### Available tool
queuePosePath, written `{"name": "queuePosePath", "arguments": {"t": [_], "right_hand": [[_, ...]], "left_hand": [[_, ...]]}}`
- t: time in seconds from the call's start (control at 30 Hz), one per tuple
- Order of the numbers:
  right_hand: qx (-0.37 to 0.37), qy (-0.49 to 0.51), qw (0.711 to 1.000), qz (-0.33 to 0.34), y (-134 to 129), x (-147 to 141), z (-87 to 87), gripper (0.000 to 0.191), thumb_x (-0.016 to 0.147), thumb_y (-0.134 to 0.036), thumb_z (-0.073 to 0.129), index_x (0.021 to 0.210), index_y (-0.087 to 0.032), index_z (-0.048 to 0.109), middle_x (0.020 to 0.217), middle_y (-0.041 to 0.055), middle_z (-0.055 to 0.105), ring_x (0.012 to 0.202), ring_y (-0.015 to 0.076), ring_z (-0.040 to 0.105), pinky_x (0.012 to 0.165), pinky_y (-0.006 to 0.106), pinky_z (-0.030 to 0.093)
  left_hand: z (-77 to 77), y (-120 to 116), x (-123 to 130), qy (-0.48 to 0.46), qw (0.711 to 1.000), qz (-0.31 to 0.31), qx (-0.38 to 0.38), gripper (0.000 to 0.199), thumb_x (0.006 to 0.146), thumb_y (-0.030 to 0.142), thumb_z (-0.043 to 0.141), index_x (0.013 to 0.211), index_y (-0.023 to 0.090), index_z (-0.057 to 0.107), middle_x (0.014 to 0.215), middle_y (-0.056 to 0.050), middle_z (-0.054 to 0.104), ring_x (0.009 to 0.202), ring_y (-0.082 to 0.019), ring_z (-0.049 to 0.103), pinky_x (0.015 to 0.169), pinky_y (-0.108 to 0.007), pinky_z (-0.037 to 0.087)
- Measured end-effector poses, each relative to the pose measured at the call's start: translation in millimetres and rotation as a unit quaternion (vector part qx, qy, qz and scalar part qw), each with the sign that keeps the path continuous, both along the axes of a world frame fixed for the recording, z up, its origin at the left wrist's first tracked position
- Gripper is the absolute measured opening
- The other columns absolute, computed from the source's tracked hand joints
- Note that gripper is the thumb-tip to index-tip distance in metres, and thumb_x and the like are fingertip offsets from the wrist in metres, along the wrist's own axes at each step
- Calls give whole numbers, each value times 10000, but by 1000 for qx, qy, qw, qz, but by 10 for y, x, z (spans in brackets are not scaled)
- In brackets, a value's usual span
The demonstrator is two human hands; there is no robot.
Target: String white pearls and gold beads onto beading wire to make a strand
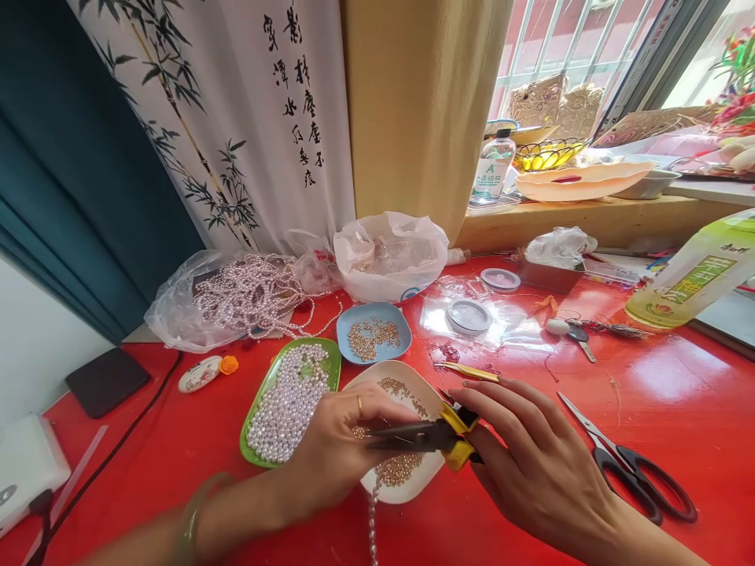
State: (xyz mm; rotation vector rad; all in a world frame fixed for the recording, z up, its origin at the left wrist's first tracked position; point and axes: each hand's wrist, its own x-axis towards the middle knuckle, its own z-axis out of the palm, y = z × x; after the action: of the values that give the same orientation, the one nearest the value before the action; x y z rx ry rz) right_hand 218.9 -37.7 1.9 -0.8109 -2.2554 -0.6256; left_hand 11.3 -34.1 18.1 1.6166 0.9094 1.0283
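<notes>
Our right hand [536, 452], close below the camera, is curled around yellow-and-black-handled metal pliers [421, 435], their dark jaws reaching across to our left hand [339, 440]. The left fingers are closed together at the jaw tips, though we cannot tell what, if anything, is pinched between them. Both hands are over a cream rounded dish [432, 470] of small gold beads [401, 469], and a thin strand of pale, shiny beads [373, 523] hangs below the left hand, past the dish's near rim; its upper end is hard to make out. To work well here, we judge it best to steady the piece close to the tips, squeeze lightly and evenly, and keep fingertip skin out of the bite, since a hard grip could crack a bead. Staying over the dish should catch anything dropped, and a slack strand would tug less. Gold-coloured tweezers [469, 371] lie just beyond the right fingertips, a green tray [250, 440] of round white pearly beads [286, 409] sits beside the left hand, and black-handled steel scissors [631, 464] rest to the right, on the glossy red tabletop [666, 393].
</notes>
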Motion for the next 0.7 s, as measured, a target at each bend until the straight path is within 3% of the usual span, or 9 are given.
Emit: {"name": "queuePosePath", "arguments": {"t": [0.37, 0.7], "right_hand": [[-4, -18, 1000, -12, -19, 20, -25, 194, 779, -79, 402, 777, -150, 582, 1037, 97, 587, 997, 232, 488, 872, 409, 371], [9, -57, 998, -31, -5, 49, 73, 201, 771, -88, 404, 675, -160, 565, 930, 110, 612, 900, 247, 525, 713, 370, 481]], "left_hand": [[26, -2, 16, -24, 995, -13, -93, 150, 609, 203, 706, 754, 168, 691, 773, -48, 675, 703, -150, 626, 664, -253, 514], [25, 56, 44, -68, 966, -28, -248, 221, 511, 172, 757, 720, 145, 688, 769, -59, 703, 737, -194, 647, 686, -289, 517]]}}
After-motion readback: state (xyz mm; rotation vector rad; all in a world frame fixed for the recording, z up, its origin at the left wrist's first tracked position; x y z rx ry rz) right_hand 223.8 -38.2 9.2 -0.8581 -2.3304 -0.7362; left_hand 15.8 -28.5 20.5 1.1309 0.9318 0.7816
